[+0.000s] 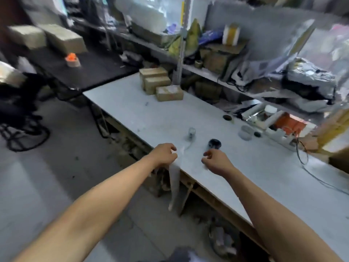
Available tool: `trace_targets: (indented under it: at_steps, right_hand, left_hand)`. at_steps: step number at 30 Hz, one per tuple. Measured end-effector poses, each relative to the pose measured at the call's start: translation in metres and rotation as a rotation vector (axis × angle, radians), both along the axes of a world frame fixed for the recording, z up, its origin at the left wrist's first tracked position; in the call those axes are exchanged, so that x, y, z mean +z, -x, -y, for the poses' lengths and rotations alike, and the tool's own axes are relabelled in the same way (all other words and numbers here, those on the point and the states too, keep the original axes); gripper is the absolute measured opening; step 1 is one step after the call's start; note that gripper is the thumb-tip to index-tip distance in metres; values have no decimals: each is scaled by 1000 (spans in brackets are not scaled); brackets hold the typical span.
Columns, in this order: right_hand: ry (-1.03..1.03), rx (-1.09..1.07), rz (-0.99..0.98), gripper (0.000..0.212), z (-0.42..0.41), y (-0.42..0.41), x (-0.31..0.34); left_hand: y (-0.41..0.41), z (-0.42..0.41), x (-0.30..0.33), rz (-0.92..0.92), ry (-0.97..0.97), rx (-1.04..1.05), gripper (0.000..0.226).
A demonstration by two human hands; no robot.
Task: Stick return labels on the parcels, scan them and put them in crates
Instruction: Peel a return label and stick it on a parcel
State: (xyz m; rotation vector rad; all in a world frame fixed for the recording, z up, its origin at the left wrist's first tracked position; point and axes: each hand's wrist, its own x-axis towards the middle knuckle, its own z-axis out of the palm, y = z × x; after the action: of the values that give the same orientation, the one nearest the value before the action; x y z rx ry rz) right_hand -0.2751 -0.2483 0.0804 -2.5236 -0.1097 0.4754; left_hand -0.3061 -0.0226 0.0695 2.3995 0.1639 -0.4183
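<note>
Left hand (165, 155) pinches a long white paper label strip (174, 183) hanging over the near edge of the pale grey worktable (132, 110). Right hand (217, 161): fingers curled; grasp unclear. Three brown cardboard parcels (160, 83) sit at the table's far end.

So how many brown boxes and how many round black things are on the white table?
Cardboard boxes: 3, one, another and the nearest, grouped at the far end of the white table.
Round black things: 3, at and.
Total: 6.
</note>
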Motion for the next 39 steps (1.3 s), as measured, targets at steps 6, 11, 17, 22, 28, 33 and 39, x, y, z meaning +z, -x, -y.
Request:
trace_targets:
  at_steps: [6, 11, 17, 22, 28, 33, 39]
  right_hand:
    - [81, 277, 48, 43, -114, -50, 4]
    - [94, 332, 86, 42, -183, -121, 1]
    - [101, 339, 162, 41, -247, -222, 13]
    - [107, 277, 184, 45, -271, -296, 24]
    - [116, 192, 182, 41, -278, -347, 21]
    - [140, 137, 143, 42, -275, -372, 2]
    - [133, 25, 102, 43, -282, -408, -11]
  left_hand:
    - [-14, -100, 12, 27, -88, 134, 47]
    - [-69, -156, 12, 65, -112, 174, 46]
    - [-174, -207, 21, 102, -175, 127, 45]
    - [-251, -226, 37, 147, -170, 81, 44]
    - [-315, -232, 30, 150, -149, 27, 43]
    - [-354, -232, 8, 104, -152, -23, 47]
    - [-414, -240, -15, 101, -185, -81, 60]
